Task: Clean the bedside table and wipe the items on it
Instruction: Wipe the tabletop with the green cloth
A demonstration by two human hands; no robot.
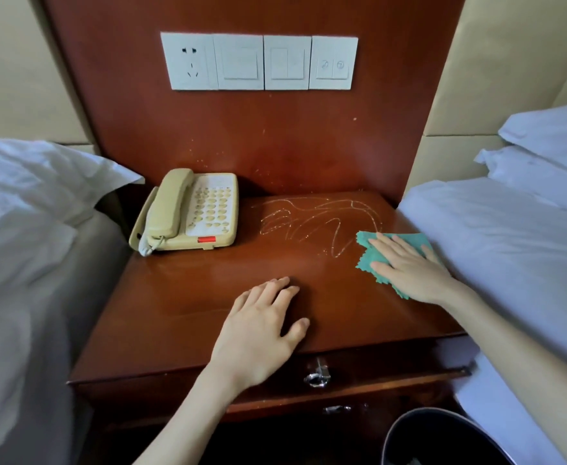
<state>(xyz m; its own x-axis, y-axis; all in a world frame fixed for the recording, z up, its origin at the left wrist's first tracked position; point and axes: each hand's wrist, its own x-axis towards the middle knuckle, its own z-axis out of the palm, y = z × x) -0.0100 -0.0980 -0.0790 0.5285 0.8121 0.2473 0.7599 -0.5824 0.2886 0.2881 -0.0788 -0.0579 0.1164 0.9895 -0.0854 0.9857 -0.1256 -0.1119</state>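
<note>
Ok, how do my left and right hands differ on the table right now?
The right hand presses the green cloth flat; the left hand rests on bare wood. The right hand is farther back, at the right edge of the bedside table; the left hand is near the front edge. Both lie open, palm down, on its top.

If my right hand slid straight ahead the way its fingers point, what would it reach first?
The right hand, flat on the green cloth, points toward the back left, so it would probably meet the pale streaks on the table first; the phone seems left of that line.
</note>
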